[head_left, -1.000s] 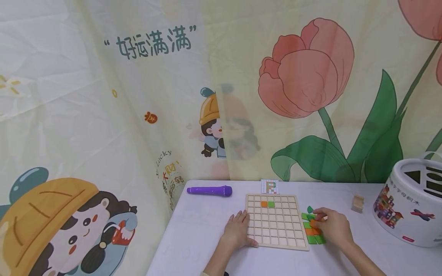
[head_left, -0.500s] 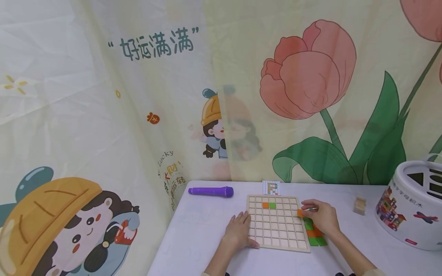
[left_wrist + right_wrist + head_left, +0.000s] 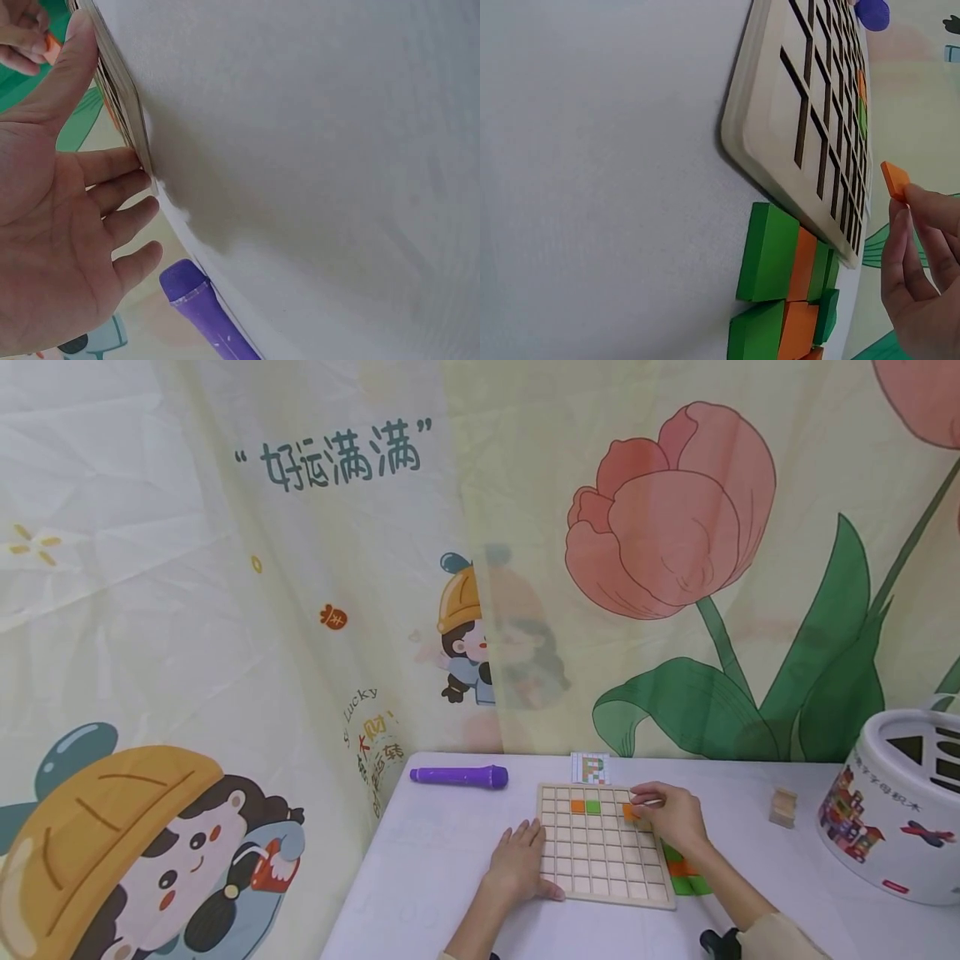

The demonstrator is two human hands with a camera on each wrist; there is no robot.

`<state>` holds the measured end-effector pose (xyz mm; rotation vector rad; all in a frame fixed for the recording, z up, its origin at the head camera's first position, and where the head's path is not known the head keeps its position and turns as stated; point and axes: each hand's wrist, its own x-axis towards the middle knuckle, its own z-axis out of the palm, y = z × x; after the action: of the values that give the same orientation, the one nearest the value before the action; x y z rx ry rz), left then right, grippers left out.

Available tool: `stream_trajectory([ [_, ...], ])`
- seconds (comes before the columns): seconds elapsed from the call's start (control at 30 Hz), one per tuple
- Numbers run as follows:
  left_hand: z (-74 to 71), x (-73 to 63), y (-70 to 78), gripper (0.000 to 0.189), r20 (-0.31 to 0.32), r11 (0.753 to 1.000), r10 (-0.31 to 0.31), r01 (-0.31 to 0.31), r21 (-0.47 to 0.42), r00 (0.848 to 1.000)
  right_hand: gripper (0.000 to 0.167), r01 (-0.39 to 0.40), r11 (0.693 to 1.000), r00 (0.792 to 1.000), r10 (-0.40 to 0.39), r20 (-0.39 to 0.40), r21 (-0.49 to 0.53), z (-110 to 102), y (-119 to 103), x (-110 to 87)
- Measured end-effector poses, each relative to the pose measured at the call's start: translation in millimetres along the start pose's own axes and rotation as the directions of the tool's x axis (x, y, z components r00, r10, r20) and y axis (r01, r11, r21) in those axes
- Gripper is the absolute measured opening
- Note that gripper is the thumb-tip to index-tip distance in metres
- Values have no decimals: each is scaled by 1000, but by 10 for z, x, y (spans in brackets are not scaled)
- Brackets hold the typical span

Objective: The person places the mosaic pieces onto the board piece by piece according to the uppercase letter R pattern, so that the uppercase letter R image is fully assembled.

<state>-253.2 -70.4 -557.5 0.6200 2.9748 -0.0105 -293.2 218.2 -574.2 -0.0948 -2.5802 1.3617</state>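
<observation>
My right hand (image 3: 672,817) pinches an orange square tile (image 3: 895,181) between thumb and fingertips, over the upper right part of the wooden grid board (image 3: 600,860). Along the board's left edge rests my left hand (image 3: 516,866), its fingers extended and its thumb at the near left corner. In the left wrist view the thumb and fingertips of that hand (image 3: 67,217) touch the board's side. An orange tile (image 3: 577,807) and a green tile (image 3: 592,807) sit side by side in the second row. Several green and orange pieces (image 3: 772,247) lie against the board's right edge, partly hidden by my right arm.
Behind the board lies a small pattern card (image 3: 591,768). A purple toy microphone (image 3: 459,777) is at the back left. To the right stand a small wooden block (image 3: 782,807) and a white bucket (image 3: 892,827) with shaped holes in its lid. A printed curtain (image 3: 525,610) hangs behind the table.
My right hand has picked an orange tile from the pieces beside the board and carried it left and slightly up, over the grid. The left hand has stayed at the board's edge.
</observation>
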Motion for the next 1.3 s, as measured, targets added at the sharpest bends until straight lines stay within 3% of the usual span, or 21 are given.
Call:
stream_trajectory([
  [0.53, -28, -8, 19, 114, 4, 1000, -3, 3, 12, 1000, 26, -7, 1000, 999, 6, 35, 15, 182, -51, 150],
  [1.3, -13, -1, 23, 115, 0, 1000, -11, 11, 12, 1000, 17, 59, 998, 996, -56, 72, -38, 355, 14, 286],
])
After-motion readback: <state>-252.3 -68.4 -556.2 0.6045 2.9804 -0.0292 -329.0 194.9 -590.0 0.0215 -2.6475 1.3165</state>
